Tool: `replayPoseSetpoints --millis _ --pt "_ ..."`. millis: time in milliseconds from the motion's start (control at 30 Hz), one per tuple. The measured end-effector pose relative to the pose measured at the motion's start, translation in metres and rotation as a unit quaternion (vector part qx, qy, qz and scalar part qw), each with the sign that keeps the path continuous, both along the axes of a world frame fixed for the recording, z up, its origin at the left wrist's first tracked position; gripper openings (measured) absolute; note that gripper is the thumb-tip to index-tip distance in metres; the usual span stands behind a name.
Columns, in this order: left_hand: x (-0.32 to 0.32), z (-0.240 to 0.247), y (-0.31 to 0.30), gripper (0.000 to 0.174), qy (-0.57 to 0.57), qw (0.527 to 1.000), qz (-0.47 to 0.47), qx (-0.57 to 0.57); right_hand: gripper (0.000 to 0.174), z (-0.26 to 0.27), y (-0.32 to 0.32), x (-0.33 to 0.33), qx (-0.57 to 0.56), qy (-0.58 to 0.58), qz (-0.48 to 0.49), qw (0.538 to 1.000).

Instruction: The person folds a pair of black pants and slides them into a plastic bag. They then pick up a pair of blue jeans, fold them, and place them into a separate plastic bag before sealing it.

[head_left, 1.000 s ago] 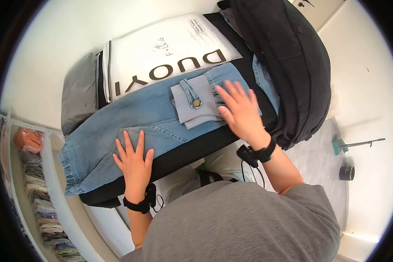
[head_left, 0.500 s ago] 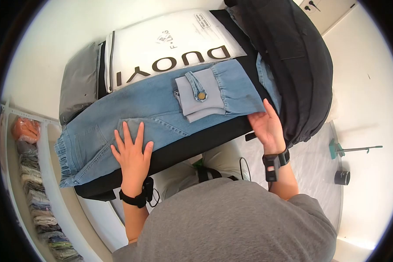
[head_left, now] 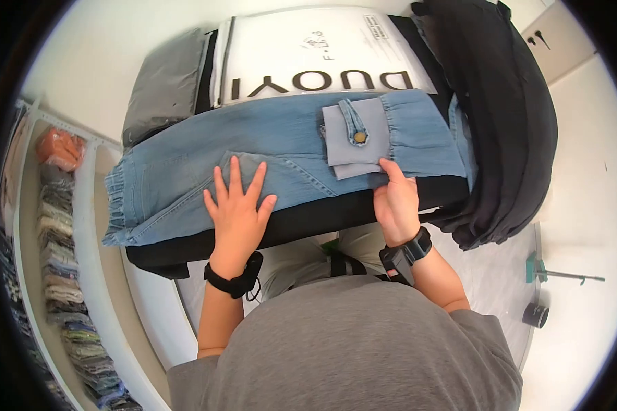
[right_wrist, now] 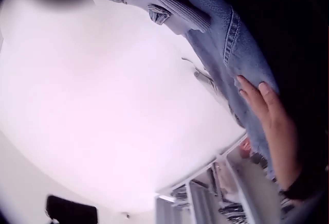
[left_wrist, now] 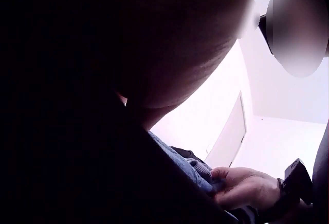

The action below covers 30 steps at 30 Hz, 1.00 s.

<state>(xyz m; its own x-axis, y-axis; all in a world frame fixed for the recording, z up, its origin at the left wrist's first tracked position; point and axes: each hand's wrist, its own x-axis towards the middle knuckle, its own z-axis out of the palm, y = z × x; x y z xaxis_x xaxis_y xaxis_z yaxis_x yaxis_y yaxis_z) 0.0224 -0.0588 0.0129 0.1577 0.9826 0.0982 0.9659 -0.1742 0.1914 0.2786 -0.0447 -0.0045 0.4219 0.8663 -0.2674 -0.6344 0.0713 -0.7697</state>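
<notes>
Denim (head_left: 288, 140) under left fingers (head_left: 236, 179), in right hand (head_left: 397, 202)

The white plastic bag (head_left: 274, 48) along the far edge of the desk (head_left: 301, 225) bears large black capitals (head_left: 310, 80) reading DUOYI, seen inverted. A smaller line (head_left: 327, 51), beside a printed motif (head_left: 313, 41), begins with F, its remainder indistinct. Boxed print (head_left: 376, 27) to its right is too small to read.
</notes>
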Motion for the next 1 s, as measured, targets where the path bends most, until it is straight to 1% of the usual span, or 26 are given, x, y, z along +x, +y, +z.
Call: replayPoseSetpoints --millis 33,67,100,133,167,200,233,267,333,400,433,467,500,533,600,667,733,767,800,867,900,967,1000 --pt "0.0 0.0 0.0 0.053 0.0 1.0 -0.003 0.0 0.01 0.018 -0.003 -0.013 0.006 -0.042 -0.028 0.999" --pt "0.0 0.001 0.0 0.053 0.0 1.0 -0.007 0.001 0.01 0.022 -0.004 -0.017 0.007 -0.041 -0.021 0.999" --pt "0.0 -0.001 0.0 0.053 -0.003 1.0 -0.008 0.007 0.012 0.024 -0.005 -0.019 0.002 -0.141 -0.016 0.99" --pt "-0.001 -0.002 0.0 0.053 -0.002 1.0 -0.001 0.007 0.014 0.026 -0.004 -0.022 -0.002 -0.241 -0.011 0.97" --pt "-0.002 -0.003 0.0 0.053 -0.003 1.0 -0.006 0.014 0.018 0.029 -0.002 -0.025 0.026 -0.295 0.004 0.955" --pt "-0.002 -0.004 0.0 0.053 -0.004 1.0 -0.011 0.022 0.018 0.034 0.001 -0.028 0.028 -0.294 0.011 0.955" --pt "-0.002 -0.004 0.0 0.053 -0.004 1.0 -0.014 0.02 0.021 0.039 0.004 -0.032 0.085 -0.442 0.054 0.891" --pt "-0.002 -0.005 -0.001 0.053 -0.002 1.0 -0.006 0.02 0.027 0.041 0.007 -0.036 0.141 -0.576 0.095 0.8" --pt "-0.003 -0.009 -0.001 0.053 -0.002 0.996 -0.021 0.085 0.068 0.072 0.009 -0.062 0.214 -0.738 0.099 0.632" --pt "-0.01 -0.025 0.001 0.051 0.055 0.998 -0.013 0.011 0.07 0.079 0.012 -0.087 0.222 -0.797 0.217 0.519" --pt "-0.01 -0.036 0.0 0.049 -0.026 0.997 -0.036 0.068 0.072 0.069 0.013 -0.097 0.24 -0.812 0.244 0.472" --pt "-0.011 -0.044 -0.001 0.048 -0.104 0.985 -0.06 0.125 0.074 0.055 0.013 -0.106 0.258 -0.825 0.27 0.423" --pt "-0.01 -0.039 -0.001 0.049 -0.041 0.987 -0.051 0.149 0.075 0.05 0.013 -0.114 0.249 -0.828 0.268 0.425" --pt "-0.009 -0.038 0.0 0.049 -0.037 0.987 -0.041 0.153 0.075 0.05 0.014 -0.117 0.26 -0.825 0.269 0.424" --pt "-0.009 -0.041 -0.001 0.051 -0.066 0.985 -0.048 0.152 0.075 0.051 0.016 -0.116 0.241 -0.844 0.262 0.401" --pt "-0.009 -0.043 -0.003 0.051 -0.078 0.987 -0.028 0.14 0.075 0.051 0.015 -0.116 0.251 -0.842 0.262 0.399" --pt "-0.008 -0.037 -0.002 0.047 -0.104 0.988 -0.037 0.104 0.066 0.052 0.015 -0.118 0.237 -0.852 0.257 0.391" --pt "-0.008 -0.038 0.0 0.041 -0.087 0.982 -0.045 0.163 0.064 0.051 0.015 -0.12 0.236 -0.853 0.25 0.393" --pt "-0.008 -0.038 0.0 0.041 -0.086 0.981 -0.044 0.166 0.064 0.051 0.016 -0.121 0.238 -0.853 0.248 0.393" --pt "-0.006 -0.036 -0.002 0.036 -0.122 0.98 -0.032 0.152 0.06 0.048 0.016 -0.123 0.22 -0.86 0.219 0.404" --pt "-0.006 -0.032 -0.003 0.036 -0.122 0.98 -0.033 0.153 0.06 0.045 0.017 -0.124 0.22 -0.861 0.218 0.404" --pt "-0.004 -0.022 -0.004 0.031 -0.113 0.986 -0.016 0.118 0.055 0.036 0.021 -0.125 0.212 -0.868 0.158 0.421" --pt "-0.004 -0.022 -0.004 0.031 -0.113 0.986 -0.021 0.118 0.055 0.032 0.023 -0.124 0.208 -0.869 0.155 0.422"
